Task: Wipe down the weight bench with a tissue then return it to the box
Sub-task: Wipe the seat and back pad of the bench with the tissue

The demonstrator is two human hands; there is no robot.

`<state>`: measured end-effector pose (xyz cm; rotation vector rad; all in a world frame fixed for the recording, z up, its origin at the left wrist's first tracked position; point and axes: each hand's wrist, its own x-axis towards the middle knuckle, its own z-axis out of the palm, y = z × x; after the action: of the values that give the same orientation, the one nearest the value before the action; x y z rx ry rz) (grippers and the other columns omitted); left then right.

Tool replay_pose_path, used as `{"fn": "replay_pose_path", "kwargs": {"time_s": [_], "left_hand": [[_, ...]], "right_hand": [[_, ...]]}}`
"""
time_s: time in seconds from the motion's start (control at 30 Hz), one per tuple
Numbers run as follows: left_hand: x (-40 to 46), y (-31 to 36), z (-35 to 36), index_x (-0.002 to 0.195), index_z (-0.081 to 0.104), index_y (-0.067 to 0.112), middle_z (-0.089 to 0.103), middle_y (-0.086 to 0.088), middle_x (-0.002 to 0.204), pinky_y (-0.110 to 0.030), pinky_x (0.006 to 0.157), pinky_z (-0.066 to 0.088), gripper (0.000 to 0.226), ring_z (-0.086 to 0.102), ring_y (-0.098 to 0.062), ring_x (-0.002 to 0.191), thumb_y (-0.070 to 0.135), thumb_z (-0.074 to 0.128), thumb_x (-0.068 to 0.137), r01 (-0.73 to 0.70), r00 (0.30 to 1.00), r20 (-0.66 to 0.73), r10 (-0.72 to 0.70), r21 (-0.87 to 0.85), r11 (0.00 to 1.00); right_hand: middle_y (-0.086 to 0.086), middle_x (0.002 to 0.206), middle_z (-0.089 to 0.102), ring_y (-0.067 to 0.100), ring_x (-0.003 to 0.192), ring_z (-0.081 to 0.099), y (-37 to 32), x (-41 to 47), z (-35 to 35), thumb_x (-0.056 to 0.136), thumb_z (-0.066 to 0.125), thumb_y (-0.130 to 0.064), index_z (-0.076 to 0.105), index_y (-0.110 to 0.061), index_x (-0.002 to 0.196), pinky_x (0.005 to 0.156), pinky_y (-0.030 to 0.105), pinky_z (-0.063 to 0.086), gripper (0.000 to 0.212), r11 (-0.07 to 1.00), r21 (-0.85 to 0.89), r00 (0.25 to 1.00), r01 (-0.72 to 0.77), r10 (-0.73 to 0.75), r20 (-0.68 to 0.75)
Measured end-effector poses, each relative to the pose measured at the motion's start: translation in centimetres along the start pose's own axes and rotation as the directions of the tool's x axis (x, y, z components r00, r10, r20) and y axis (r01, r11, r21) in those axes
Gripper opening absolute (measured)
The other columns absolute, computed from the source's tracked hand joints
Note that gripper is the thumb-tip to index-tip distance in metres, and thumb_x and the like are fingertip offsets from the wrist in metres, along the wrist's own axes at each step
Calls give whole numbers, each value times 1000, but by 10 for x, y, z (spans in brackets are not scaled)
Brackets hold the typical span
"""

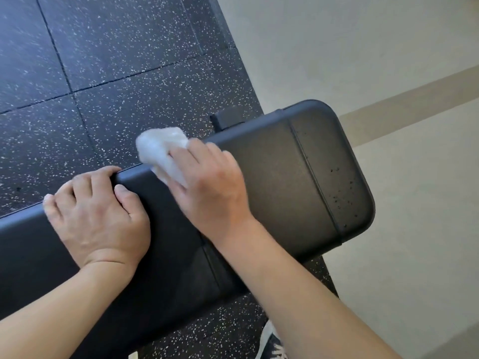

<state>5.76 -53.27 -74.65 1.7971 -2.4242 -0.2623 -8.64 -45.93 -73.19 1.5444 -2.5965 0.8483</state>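
A black padded weight bench (298,161) runs from the lower left to the right of the head view. A crumpled white tissue (160,151) lies at the bench's far edge. My right hand (212,185) holds the tissue under its fingers and presses it onto the pad. My left hand (101,216) grips the far edge of the bench, its fingers curled over the rim and the thumb on top. Small dark specks dot the end section of the pad. The tissue box is not in view.
Black rubber floor tiles (103,73) with white flecks lie beyond the bench. A pale beige floor (388,60) with a darker stripe is at the right. A bench frame part (225,120) sticks out behind the pad. A dark sneaker (272,345) shows at the bottom.
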Motion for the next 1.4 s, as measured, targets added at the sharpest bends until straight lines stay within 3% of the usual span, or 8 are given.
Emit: {"fn": "replay_pose_path", "kwargs": {"time_s": [0.1, 0.33, 0.47, 0.63, 0.93, 1.17, 1.3, 1.4], "left_hand": [[-1, -1, 0, 132, 57, 18, 57, -17, 126, -62, 123, 19, 44, 42, -42, 127, 33, 34, 98, -6, 1000, -11, 6, 2, 1000], [1, -3, -2, 129, 58, 18, 59, -12, 122, -63, 122, 21, 42, 45, -41, 124, 33, 38, 95, -18, 1000, -1, 18, -2, 1000], [2, -2, -3, 129, 59, 18, 59, -9, 125, -62, 123, 20, 42, 47, -41, 125, 33, 39, 95, -27, 999, 20, 27, -3, 1000], [3, -3, -5, 128, 60, 17, 59, -8, 126, -64, 121, 23, 41, 49, -41, 125, 32, 43, 93, -34, 999, 28, 34, -11, 999], [5, -5, -4, 130, 62, 16, 60, -7, 127, -63, 123, 19, 44, 50, -41, 128, 33, 44, 93, -27, 997, 66, 29, -29, 999], [5, -3, -8, 130, 61, 16, 60, -6, 128, -64, 123, 20, 45, 50, -40, 128, 34, 43, 93, -20, 996, 85, 22, -22, 1000], [5, -2, -9, 129, 62, 16, 60, -7, 128, -65, 122, 22, 44, 50, -40, 128, 33, 43, 93, -29, 996, 87, 31, -14, 999], [5, -2, -9, 130, 62, 17, 60, -6, 128, -64, 123, 21, 44, 49, -39, 128, 33, 43, 94, -28, 996, 80, 29, -20, 999]], "right_hand": [[6, 84, 56, 29, 73, 53, 54, -12, -32, 102, 63, -41, 73, -13, 106, 62, 47, 44, 30, 996, -91, 1000, -10, 8, -23], [8, 89, 53, 35, 83, 55, 90, 47, -47, 99, 60, -42, 67, -9, 91, 66, 42, 45, 34, 896, -221, 918, -385, 397, 10], [1, 82, 40, 28, 76, 43, 24, 86, 0, 99, 46, -48, 68, -16, 81, 67, 38, 32, 43, 912, -390, 920, -128, 257, 297], [-1, 79, 44, 27, 76, 45, -15, 92, 24, 99, 47, -50, 52, -22, 71, 66, 38, 34, 41, 979, -196, 834, 60, 59, 549], [3, 75, 47, 33, 75, 51, 108, 110, -36, 95, 42, -54, 57, -19, 69, 63, 36, 31, 46, 830, -516, 829, -213, 433, 354], [3, 64, 44, 33, 61, 55, -20, 90, 29, 92, 58, -40, 65, -17, 61, 57, 36, 36, 39, 960, -271, 877, 65, 75, 474], [-2, 66, 34, 28, 59, 45, -16, 77, 30, 92, 69, -42, 40, -21, 59, 53, 35, 34, 48, 981, -171, 937, 88, -23, 347], [-1, 69, 42, 27, 61, 46, 38, 58, 1, 92, 65, -46, 50, -17, 64, 52, 36, 38, 43, 977, -215, 990, -8, 38, 135]]}}
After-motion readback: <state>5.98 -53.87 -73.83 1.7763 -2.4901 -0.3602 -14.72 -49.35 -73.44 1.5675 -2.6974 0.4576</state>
